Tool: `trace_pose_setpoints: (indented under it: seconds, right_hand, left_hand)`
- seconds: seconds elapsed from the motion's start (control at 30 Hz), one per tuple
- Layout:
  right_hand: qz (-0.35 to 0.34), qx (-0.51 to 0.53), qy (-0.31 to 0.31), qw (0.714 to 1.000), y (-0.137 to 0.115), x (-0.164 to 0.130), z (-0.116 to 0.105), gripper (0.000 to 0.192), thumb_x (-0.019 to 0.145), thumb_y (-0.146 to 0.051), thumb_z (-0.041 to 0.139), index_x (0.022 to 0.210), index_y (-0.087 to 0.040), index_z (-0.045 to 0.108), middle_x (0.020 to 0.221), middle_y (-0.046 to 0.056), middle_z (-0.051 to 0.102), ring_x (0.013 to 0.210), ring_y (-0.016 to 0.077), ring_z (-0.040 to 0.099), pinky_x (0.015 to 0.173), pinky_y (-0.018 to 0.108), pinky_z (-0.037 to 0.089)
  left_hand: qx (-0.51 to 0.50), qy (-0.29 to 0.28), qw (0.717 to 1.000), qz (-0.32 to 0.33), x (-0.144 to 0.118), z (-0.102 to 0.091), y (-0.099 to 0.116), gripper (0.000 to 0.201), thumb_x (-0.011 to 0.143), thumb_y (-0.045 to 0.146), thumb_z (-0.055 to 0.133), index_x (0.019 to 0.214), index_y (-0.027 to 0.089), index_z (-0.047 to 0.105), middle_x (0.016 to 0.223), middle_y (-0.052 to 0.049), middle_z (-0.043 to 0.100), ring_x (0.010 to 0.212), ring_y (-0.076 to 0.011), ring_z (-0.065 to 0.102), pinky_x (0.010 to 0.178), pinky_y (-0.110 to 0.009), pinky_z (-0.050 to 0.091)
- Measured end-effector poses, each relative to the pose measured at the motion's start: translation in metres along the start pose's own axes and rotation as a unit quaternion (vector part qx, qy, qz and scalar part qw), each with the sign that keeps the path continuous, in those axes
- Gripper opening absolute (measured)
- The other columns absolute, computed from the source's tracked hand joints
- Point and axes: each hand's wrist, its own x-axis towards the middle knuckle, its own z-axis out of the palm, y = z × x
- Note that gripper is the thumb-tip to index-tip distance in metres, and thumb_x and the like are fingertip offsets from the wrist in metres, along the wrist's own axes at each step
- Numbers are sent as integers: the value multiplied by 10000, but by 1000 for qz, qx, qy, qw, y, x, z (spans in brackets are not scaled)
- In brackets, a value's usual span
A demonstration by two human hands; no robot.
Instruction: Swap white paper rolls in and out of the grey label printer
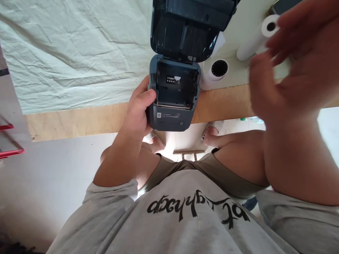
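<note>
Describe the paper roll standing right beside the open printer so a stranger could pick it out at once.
Start at the wooden table edge, where the left hand grips a dark grey printer with its lid up. Just right of the printer's body stands a white paper roll, its end facing the camera. Unlike the other roll farther right, it has a wide black toothed core.

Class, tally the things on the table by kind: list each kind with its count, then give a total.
Label printer, lid open, held by the left hand: 1
White paper rolls, one standing, one lying beyond the blurred right hand: 2
Pale cloth: 1
Total: 4
</note>
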Motion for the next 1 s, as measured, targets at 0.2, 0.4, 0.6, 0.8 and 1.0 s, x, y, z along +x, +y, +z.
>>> trace_pose_setpoints:
  seconds: [0.2, 0.4, 0.6, 0.8, 1.0]
  right_hand:
    - [-40, -79, -136, 987, -3, -5, 33, 402, 735, -369, 501, 1091, -194, 438, 1043, 73, 487, 939, 129, 477, 765, 259, 441]
    - [-41, -76, -131, 988, 1, -9, 33, 383, 722, -215, 462, 1097, -214, 382, 984, 36, 533, 769, 76, 486, 698, 220, 419]
    - [-56, -77, -142, 985, -1, -10, 32, 310, 714, -286, 501, 1009, -201, 463, 945, 65, 496, 838, 110, 459, 713, 247, 403]
    - [-13, -9, -121, 993, -6, -10, 24, 424, 744, -156, 409, 1151, -257, 346, 1095, 24, 484, 968, 107, 483, 820, 247, 424]
    - [-4, -57, -125, 991, -2, -11, 27, 385, 734, -244, 474, 1116, -259, 429, 1060, 57, 462, 963, 149, 465, 843, 292, 417]
  left_hand:
    - [-8, -10, 1000, 2, 1, -1, 0, 348, 696, 454, 517, 940, 206, 531, 863, -34, 598, 757, -199, 583, 603, -327, 447]
    - [-20, 1, 1000, 11, 0, -1, -1, 290, 704, 439, 513, 871, 205, 551, 744, -14, 566, 612, -132, 543, 480, -260, 410]
    - [-29, 1, 1000, 12, -1, -1, -2, 300, 706, 435, 519, 888, 199, 552, 768, -14, 581, 654, -134, 569, 516, -255, 438]
    - [-34, -18, 999, 27, 1, -6, -6, 290, 728, 429, 493, 892, 199, 559, 736, -3, 580, 660, -141, 590, 501, -238, 425]
    - [-25, -18, 999, 36, 3, -6, -5, 328, 783, 371, 456, 1084, 240, 459, 966, -20, 594, 863, -185, 590, 722, -332, 480]
